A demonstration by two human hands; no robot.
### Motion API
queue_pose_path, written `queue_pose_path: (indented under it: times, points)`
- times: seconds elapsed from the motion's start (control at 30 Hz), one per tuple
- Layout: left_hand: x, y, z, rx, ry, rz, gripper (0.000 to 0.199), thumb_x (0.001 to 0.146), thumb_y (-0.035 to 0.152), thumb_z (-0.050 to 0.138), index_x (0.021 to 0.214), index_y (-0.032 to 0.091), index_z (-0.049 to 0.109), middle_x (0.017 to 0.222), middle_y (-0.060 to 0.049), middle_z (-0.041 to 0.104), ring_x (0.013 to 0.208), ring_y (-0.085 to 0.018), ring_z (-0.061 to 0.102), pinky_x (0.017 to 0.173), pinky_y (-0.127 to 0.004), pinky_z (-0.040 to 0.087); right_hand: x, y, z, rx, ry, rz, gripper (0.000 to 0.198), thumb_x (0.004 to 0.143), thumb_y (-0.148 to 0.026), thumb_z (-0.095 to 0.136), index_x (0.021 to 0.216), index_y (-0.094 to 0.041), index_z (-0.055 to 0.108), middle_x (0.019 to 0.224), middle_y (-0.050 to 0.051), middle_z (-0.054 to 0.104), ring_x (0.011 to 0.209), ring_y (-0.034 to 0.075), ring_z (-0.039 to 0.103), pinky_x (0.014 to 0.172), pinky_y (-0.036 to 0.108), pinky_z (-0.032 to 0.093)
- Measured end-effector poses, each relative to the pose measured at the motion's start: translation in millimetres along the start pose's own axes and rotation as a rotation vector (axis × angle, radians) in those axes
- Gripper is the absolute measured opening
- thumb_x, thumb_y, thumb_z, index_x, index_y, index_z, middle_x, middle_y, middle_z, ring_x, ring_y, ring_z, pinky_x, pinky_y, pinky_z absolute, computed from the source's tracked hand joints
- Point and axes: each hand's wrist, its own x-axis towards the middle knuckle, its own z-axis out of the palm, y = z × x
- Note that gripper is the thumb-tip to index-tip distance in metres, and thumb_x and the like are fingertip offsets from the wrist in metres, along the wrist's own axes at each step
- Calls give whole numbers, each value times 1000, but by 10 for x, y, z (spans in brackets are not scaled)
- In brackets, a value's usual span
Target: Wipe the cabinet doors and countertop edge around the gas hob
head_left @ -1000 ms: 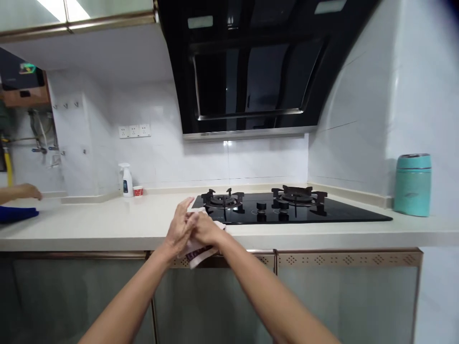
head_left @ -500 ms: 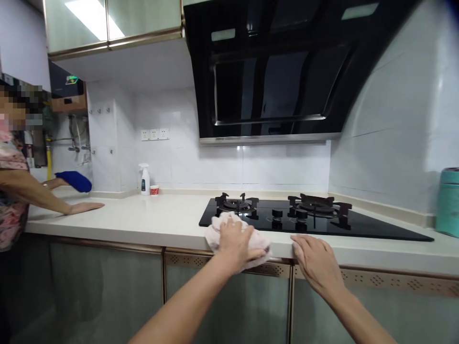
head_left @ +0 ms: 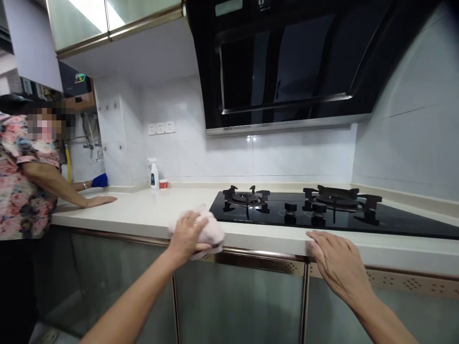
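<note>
My left hand [head_left: 189, 235] presses a pale pink cloth [head_left: 211, 231] against the front edge of the white countertop [head_left: 143, 212], left of the black gas hob [head_left: 265, 215]. Its fingers curl over the cloth, and part of the cloth hangs over the edge. My right hand [head_left: 339, 260] rests on the counter's front edge before the hob. The fingers there lie side by side over the edge, thumb beneath, and I see nothing held in them.
A black range hood [head_left: 283, 67] slants over the hob. At the back wall stand a white spray bottle [head_left: 154, 175] and a small red-and-white cup [head_left: 163, 184]. On the left, a person [head_left: 28, 177] leans on the counter, one hand in a blue mitt [head_left: 99, 180].
My left hand has slid the cloth leftward along the counter edge. My right hand stays on the edge. The view has shifted, and the other person's blue mitt has moved toward the wall corner.
</note>
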Motion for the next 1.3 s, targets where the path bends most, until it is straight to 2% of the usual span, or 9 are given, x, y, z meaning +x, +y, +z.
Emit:
queue_pose_path:
  times: [0.1,0.2,0.37,0.47,0.57,0.87,1.0,1.13,1.3]
  points:
    - [-210,-692,-230,84,-132,-148,79,69,57,76,137,29,49,152,-11,40,142,-34,31,118,-47,23,31,-70,4,-3,22,51,40,100,-37,32,116,-18,63,111,9,67,100,25,55,93,41,36]
    - [-318,-1164,-463,147,-210,-248,73,70,52,76,134,27,51,146,-12,46,136,-32,38,115,-42,29,59,-116,5,-2,35,94,39,99,-36,34,111,-17,65,108,10,68,99,25,56,92,41,37]
    - [-324,-1225,-616,264,-249,-334,65,73,57,70,129,28,55,131,-11,57,125,-33,47,107,-42,35,96,-156,-39,33,46,110,36,100,-34,33,109,-18,65,107,10,67,98,23,56,92,39,36]
    - [-256,-882,-565,307,-206,-298,65,76,63,65,130,28,55,134,-12,55,126,-34,45,104,-46,34,126,-207,-43,16,46,145,36,100,-35,34,105,-18,65,102,9,67,95,24,55,91,40,34]
    - [-91,-311,-459,256,-150,-177,67,76,67,64,130,28,55,139,-12,52,125,-36,44,100,-49,34,146,-246,-31,-24,42,183,37,99,-39,35,99,-18,65,95,9,66,90,25,53,88,41,33]
    - [727,1991,54,24,94,160,71,73,75,60,119,21,58,115,-15,58,109,-34,48,91,-52,34,73,-111,-47,17,26,78,36,97,-33,36,112,-17,64,105,12,66,95,25,53,90,41,33]
    - [888,2404,185,18,156,233,66,72,71,65,114,20,58,107,-13,57,103,-32,49,85,-49,37,53,-44,-70,16,7,43,37,97,-29,34,114,-16,64,105,12,66,96,24,55,90,41,35]
    - [756,2040,141,41,152,302,68,75,70,63,125,24,53,115,-11,57,106,-31,49,87,-46,36,48,-6,-112,42,-10,-18,39,99,-33,32,118,-17,62,112,10,67,101,24,55,92,39,36]
    - [341,989,-39,76,36,131,77,69,70,69,130,27,51,133,-14,52,120,-33,45,98,-47,34,25,3,-64,47,15,-11,41,99,-38,32,117,-18,63,109,10,67,98,25,55,92,40,35]
